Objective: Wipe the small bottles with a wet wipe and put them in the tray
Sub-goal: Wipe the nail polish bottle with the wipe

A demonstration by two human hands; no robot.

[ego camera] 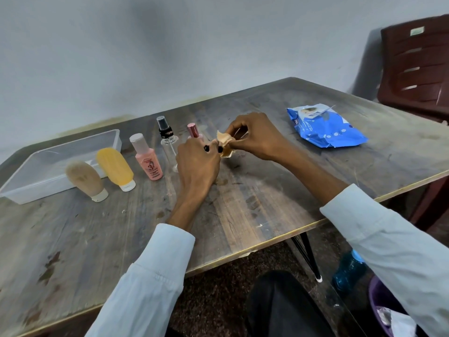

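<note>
Two hands meet over mid-table on one small amber bottle (226,153), only its lower glass corner visible, rest hidden by fingers. Left hand (197,164) is closed around the bottle's side, dark-painted nails showing at the grip. Right hand (255,136) pinches a crumpled beige wet wipe (224,138) between thumb and fingers, pressed against the bottle's top. Cannot tell if the bottle base touches the table (243,203) or is just above it.

Just behind the left hand: pink-capped bottle (194,130), mostly hidden, upright. Next left, clear spray bottle (167,139) with black nozzle, upright, partly behind the left hand. Then pink bottle (147,158) with pale cap, upright, printed label on front. Then yellow tube (116,167) and beige tube (85,180), both standing on their white caps, beside each other, just in front of the tray. All five form a row running left from the hands.

Clear plastic tray (36,188) sits at far left of table, nothing visible inside, yellow and beige tubes near its front wall.

Blue wipes pack (325,128) lies flat to the right of the hands, well apart, flap lifted at top.

Pale sleeves on both forearms. Dark red plastic chair (415,64) at upper right past the table. Blue bottle (348,271) on floor under table edge at right.
</note>
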